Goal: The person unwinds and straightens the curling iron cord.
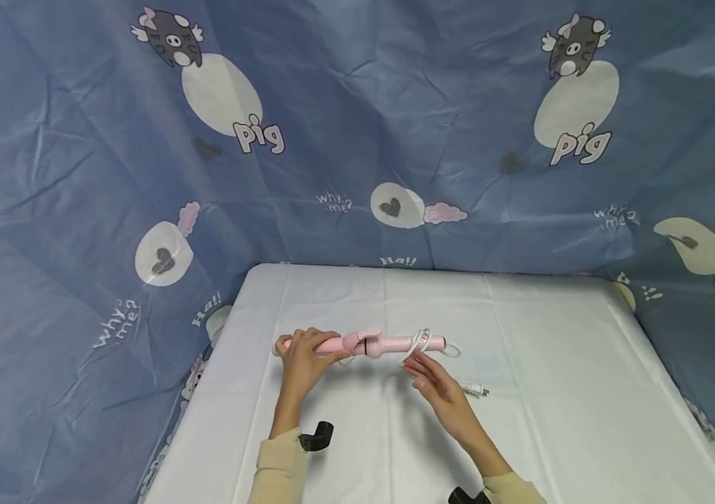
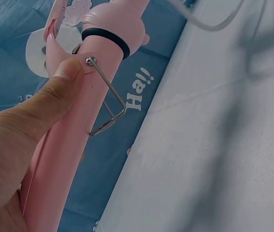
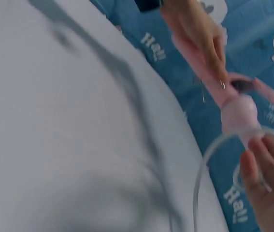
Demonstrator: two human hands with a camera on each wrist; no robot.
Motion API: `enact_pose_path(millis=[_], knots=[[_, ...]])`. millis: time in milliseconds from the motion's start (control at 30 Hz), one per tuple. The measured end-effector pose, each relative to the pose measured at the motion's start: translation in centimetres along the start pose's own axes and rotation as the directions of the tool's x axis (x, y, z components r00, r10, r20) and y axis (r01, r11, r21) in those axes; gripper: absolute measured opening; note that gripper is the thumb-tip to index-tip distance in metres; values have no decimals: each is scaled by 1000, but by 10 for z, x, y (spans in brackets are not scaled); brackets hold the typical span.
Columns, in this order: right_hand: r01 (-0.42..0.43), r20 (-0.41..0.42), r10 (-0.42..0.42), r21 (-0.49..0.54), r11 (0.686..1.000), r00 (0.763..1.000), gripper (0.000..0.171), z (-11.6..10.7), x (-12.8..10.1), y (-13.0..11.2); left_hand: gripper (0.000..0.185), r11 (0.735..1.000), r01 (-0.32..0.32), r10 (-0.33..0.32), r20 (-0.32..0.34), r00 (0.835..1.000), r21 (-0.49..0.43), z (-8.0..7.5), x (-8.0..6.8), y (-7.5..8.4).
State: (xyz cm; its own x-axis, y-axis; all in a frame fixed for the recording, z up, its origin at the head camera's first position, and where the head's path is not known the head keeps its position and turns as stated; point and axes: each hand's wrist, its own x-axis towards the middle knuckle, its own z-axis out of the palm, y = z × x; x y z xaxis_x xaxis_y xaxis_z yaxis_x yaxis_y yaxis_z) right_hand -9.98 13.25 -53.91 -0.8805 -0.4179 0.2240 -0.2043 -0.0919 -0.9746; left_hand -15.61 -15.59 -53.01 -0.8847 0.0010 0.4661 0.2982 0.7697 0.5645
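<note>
A pink curling iron (image 1: 389, 345) is held level above the white table. My left hand (image 1: 303, 357) grips its barrel at the left; in the left wrist view the thumb (image 2: 62, 84) presses beside the clamp hinge, near a folding wire stand (image 2: 115, 106). White cord (image 1: 419, 341) loops around the handle on the right. My right hand (image 1: 442, 392) is just below that handle, its fingers fairly straight and close to the cord loops (image 3: 214, 145). Whether the fingertips touch the handle or cord is partly hidden. The white plug (image 1: 474, 390) shows beside the right hand.
The white-covered table (image 1: 571, 392) spreads beneath both hands. A blue printed sheet (image 1: 345, 126) hangs behind it and along its sides. Each wrist wears a black band (image 1: 317, 436).
</note>
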Motion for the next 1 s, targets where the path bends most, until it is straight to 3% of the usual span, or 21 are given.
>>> enact_pose_path(millis=[167,267,367,567,667,800,1000], knots=[[-113,-90,126,139,984,988,54,18,9,-8,41,1000,12,-12,-2,1000,-6,-1,-1,2],[-140,-171,169,168,976,971,50,23,11,-11,40,1000,20,-20,3,1000,-11,-1,-1,1],[-138,-216,167,140,980,962,46,22,12,-12,41,1000,25,-25,3,1000,-15,-1,-2,0],[-126,-220,158,149,981,963,41,12,15,-21,40,999,31,-31,2,1000,-15,-2,-3,-2],[-173,-261,190,87,981,946,38,5,18,-27,40,1000,21,-21,5,1000,-14,-2,-1,-1],[-231,-308,187,-115,966,933,32,-7,22,-34,41,1000,-12,12,-5,1000,-3,-2,-2,0],[-216,-265,122,-359,908,956,19,-27,26,-43,42,999,-38,38,-7,999,8,-2,-3,2]])
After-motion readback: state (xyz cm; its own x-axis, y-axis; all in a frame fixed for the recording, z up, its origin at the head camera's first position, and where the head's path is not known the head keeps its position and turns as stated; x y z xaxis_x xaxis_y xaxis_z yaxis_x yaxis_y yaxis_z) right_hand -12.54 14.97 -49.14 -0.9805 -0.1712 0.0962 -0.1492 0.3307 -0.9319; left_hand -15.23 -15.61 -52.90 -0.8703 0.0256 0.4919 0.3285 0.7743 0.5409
